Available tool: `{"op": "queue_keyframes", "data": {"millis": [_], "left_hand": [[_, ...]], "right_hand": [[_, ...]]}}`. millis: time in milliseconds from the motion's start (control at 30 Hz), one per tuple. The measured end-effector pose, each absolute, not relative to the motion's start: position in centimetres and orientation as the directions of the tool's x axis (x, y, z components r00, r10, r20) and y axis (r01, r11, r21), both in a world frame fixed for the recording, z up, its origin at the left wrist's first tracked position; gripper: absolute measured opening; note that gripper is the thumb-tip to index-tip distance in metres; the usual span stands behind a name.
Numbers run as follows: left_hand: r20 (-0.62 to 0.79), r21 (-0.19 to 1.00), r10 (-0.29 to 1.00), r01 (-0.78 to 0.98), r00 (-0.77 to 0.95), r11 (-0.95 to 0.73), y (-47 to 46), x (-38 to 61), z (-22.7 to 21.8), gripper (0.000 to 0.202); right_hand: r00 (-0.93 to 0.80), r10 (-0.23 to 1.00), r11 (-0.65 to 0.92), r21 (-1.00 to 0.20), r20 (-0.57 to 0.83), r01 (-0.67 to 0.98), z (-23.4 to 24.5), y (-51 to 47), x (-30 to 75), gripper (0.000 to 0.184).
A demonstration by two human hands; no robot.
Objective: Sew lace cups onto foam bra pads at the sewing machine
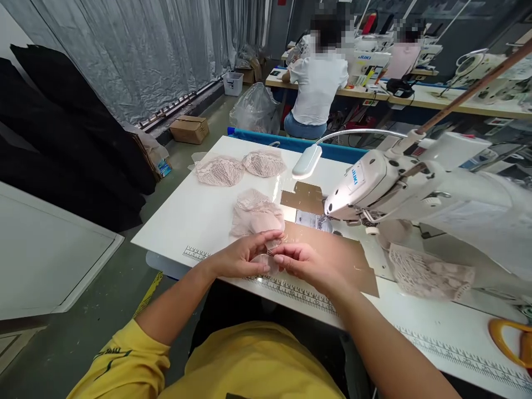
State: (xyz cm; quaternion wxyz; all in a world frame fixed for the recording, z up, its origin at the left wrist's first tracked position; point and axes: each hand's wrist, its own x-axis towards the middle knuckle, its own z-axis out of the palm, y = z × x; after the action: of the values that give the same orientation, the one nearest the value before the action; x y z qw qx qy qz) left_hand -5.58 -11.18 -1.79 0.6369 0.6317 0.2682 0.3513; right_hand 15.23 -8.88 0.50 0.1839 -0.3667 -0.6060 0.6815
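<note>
At the near edge of the table (199,210), left hand (243,259) and right hand (305,266) fingertip to fingertip, both pinching the near end of a lace piece (256,216) lying just behind them. Under the right hand, a cardboard sheet (332,252). Along the table edge, a ruler strip (291,288). To the right, a sewing machine (415,183), with a lamp (306,162) to its left. Toward the far left corner, left lace cup (219,170) beside right lace cup (264,163). Beyond the table, a seated person (318,88).

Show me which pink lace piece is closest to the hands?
The crumpled lace piece just beyond the left hand and right hand, held by their fingers. Two flatter pieces lie at the table's far end, and another lies beside the sewing machine.
</note>
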Motion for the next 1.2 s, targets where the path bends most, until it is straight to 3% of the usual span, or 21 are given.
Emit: {"op": "queue_keyframes", "data": {"millis": [167,367,567,833,933,1000,1100,1167,1200], "left_hand": [[0.097,0.993,0.785,-0.107,0.612,-0.039,-11.1,-5.6,-1.9,0.071],[0.094,0.995,0.789,-0.086,0.607,-0.052,-11.2,-5.4,-2.0,0.071],[0.116,0.993,0.794,-0.08,0.597,-0.085,-11.3,-5.6,-1.5,0.073],[0.12,0.992,0.778,-0.055,0.616,-0.11,-11.3,-4.9,-1.6,0.073],[0.09,0.995,0.792,-0.096,0.604,-0.04,-11.7,-5.0,-1.6,0.076],[0.059,0.997,0.808,-0.082,0.586,-0.013,-12.4,-5.4,-1.2,0.076],[0.011,1.0,0.828,-0.003,0.56,-0.011,-13.7,-6.3,-0.1,0.074],[0.005,1.0,0.83,0.023,0.558,-0.022,-14.4,-6.5,0.7,0.073],[0.02,1.0,0.822,0.009,0.569,-0.03,-14.6,-6.3,1.0,0.073]], "right_hand": [[-0.629,0.738,-0.202,-0.969,-0.244,0.139,-0.8,-9.1,15.5,0.035],[-0.567,0.768,-0.3,-0.949,-0.299,0.094,-1.1,-9.6,16.2,0.042],[-0.596,0.725,-0.292,-0.938,-0.345,0.187,-0.2,-9.6,16.5,0.046],[-0.601,0.76,-0.227,-0.967,-0.249,0.114,0.0,-9.8,14.8,0.039],[-0.558,0.809,-0.074,-0.975,-0.182,0.209,0.1,-10.0,16.3,0.041],[-0.51,0.853,0.124,-0.908,-0.109,0.401,-0.1,-10.3,18.9,0.037],[-0.323,0.939,0.335,-0.539,0.121,0.773,-0.9,-10.8,23.5,0.032],[-0.271,0.927,0.357,-0.386,0.261,0.851,-1.1,-11.5,25.4,0.032],[-0.265,0.915,0.374,-0.394,0.303,0.839,-1.0,-11.9,25.6,0.031]]}}
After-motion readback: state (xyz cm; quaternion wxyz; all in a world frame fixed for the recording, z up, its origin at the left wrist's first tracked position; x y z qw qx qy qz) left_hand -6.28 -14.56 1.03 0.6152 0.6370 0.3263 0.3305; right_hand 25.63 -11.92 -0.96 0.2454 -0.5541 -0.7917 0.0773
